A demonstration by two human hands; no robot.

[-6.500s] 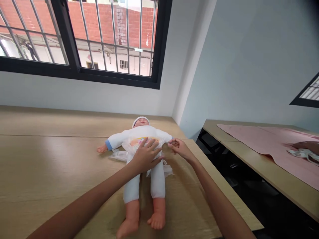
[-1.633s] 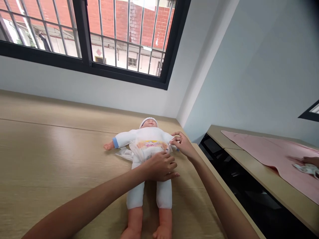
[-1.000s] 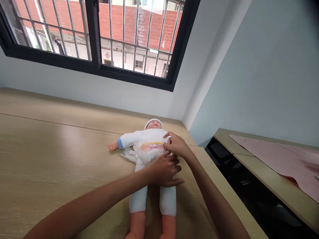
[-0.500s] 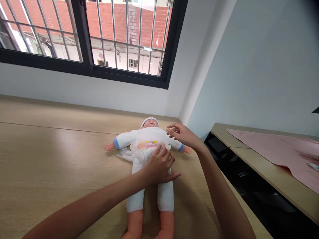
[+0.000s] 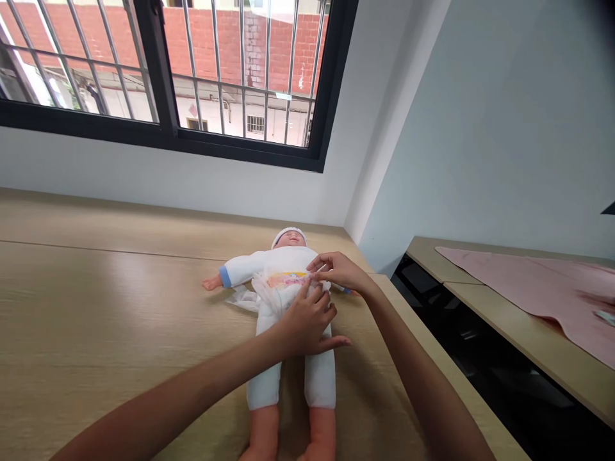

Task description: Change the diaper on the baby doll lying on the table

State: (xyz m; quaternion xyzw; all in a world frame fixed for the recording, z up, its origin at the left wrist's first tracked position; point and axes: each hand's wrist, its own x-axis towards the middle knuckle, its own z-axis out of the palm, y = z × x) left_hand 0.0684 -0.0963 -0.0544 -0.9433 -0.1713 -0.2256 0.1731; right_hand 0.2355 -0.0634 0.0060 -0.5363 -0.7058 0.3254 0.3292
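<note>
A baby doll (image 5: 283,269) lies on its back on a light wooden table (image 5: 106,288), dressed in a white suit and cap with blue cuffs. A white diaper (image 5: 283,285) with a colourful printed band wraps its waist, and a loose flap (image 5: 247,299) sticks out on the far-left side. My left hand (image 5: 307,317) presses on the diaper's front, fingers spread, thumb out past the doll's thigh. My right hand (image 5: 339,269) pinches the diaper's edge near the doll's waist. That hand and forearm hide most of the doll's arm on that side.
A dark-framed barred window (image 5: 168,77) sits above the table, which ends at a wall. To the right, past a dark gap (image 5: 456,346), a second table (image 5: 528,326) holds a pink cloth (image 5: 538,288) with a small white item (image 5: 604,317) at the frame's edge.
My right hand has come down from above the doll's arm to the diaper at the waist and closed on its edge. My left hand stays nearly in place.
</note>
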